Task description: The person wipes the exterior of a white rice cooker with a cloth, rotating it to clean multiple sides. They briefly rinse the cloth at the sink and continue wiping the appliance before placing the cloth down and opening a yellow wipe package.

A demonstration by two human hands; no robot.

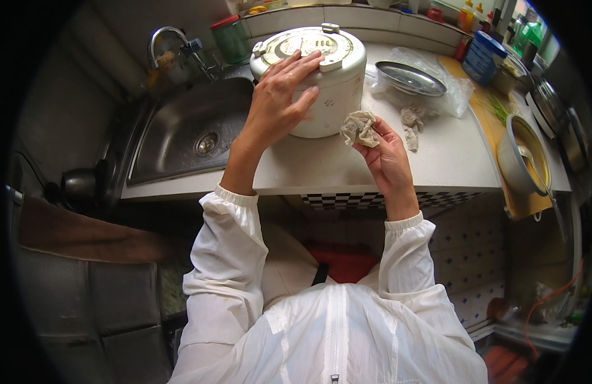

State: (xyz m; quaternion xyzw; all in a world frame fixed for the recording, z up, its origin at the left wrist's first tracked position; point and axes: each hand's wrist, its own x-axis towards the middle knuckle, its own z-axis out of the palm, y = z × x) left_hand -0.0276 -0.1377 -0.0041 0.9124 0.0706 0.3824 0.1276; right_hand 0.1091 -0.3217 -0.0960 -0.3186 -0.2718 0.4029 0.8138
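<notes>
A white rice cooker (336, 103) stands upside down on the counter, its stained base with feet and vent slots facing up. My left hand (284, 96) rests over the near left edge of that base, thumb held away from the fingers, nothing grasped. In my right hand (384, 151) a crumpled, dirty wad of what looks like damp paper towel (358, 128) is pinched, just right of the cooker's lower side. Another soiled crumpled wad (412, 126) lies on the counter beyond that hand.
Left of the cooker is a steel sink (190, 125) with a faucet (168, 38). A metal lid (411, 78) sits on clear plastic (449, 96) behind my right hand. At right, a metal bowl (512, 158) with a spoon overlaps a yellow cutting board (478, 115). A green jar (230, 42) stands behind the sink.
</notes>
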